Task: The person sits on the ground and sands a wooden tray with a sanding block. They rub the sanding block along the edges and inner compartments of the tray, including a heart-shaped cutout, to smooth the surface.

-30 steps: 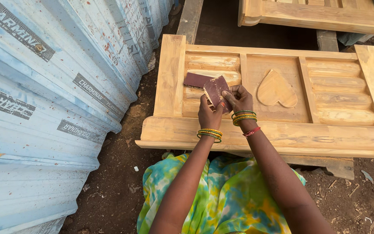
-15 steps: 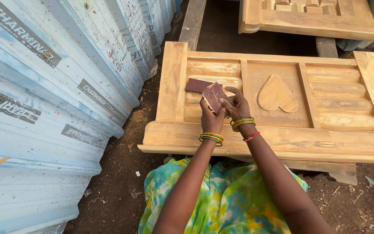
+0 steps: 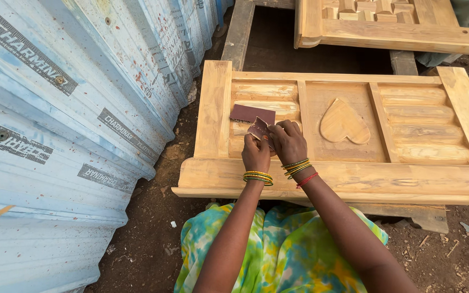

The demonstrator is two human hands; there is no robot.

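A pale wooden door panel point(image 3: 354, 179) lies flat before me, with a carved heart point(image 3: 343, 122) in its middle recess and ribbed slats on either side. My left hand point(image 3: 255, 153) and my right hand point(image 3: 287, 142) meet over the left slatted section, both pinching a small folded piece of maroon sandpaper point(image 3: 259, 128). A second, flat sheet of maroon sandpaper point(image 3: 252, 113) rests on the slats just beyond. Both wrists wear stacked bangles.
Corrugated blue-grey metal sheets point(image 3: 71, 119) lean along the left. Another carved wooden panel point(image 3: 397, 27) lies beyond, on wooden beams point(image 3: 238, 32). Dark bare soil with wood chips surrounds the panel. My lap is covered by green, blue and yellow cloth point(image 3: 278, 249).
Both hands stay together on the folded sandpaper over the left slats, shifting only slightly. The view has tilted a little.
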